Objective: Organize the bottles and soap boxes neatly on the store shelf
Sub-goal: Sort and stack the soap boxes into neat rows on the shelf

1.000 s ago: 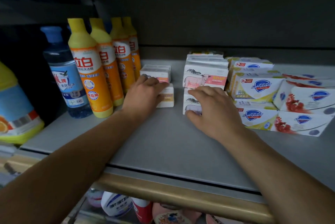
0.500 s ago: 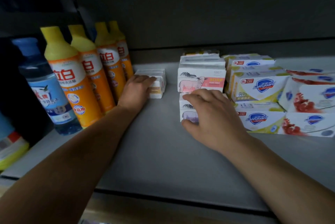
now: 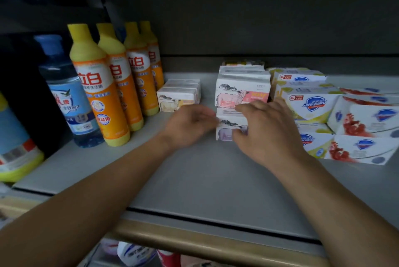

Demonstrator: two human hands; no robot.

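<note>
On the grey shelf (image 3: 205, 180) stands a stack of animal-print soap boxes, a pink one (image 3: 241, 91) above a purple one (image 3: 224, 131). My right hand (image 3: 267, 130) grips the purple box, thumb low on its front and fingers over its top edge. My left hand (image 3: 190, 124) touches that box's left end with relaxed, motion-blurred fingers. A pair of small yellow-print soap boxes (image 3: 179, 96) sits apart to the left, beside a row of orange detergent bottles (image 3: 97, 85). A blue bottle (image 3: 64, 94) stands left of them.
White Safeguard soap boxes (image 3: 313, 102) and red-print ones (image 3: 362, 119) are stacked unevenly at the right. A large blue and yellow jug (image 3: 13, 137) sits at the far left. The shelf's gold front rail (image 3: 216, 243) runs below, with more goods (image 3: 133, 253) underneath.
My left hand left the small yellow-print boxes and moved right to the purple box's end. The right hand stayed on the stack.
</note>
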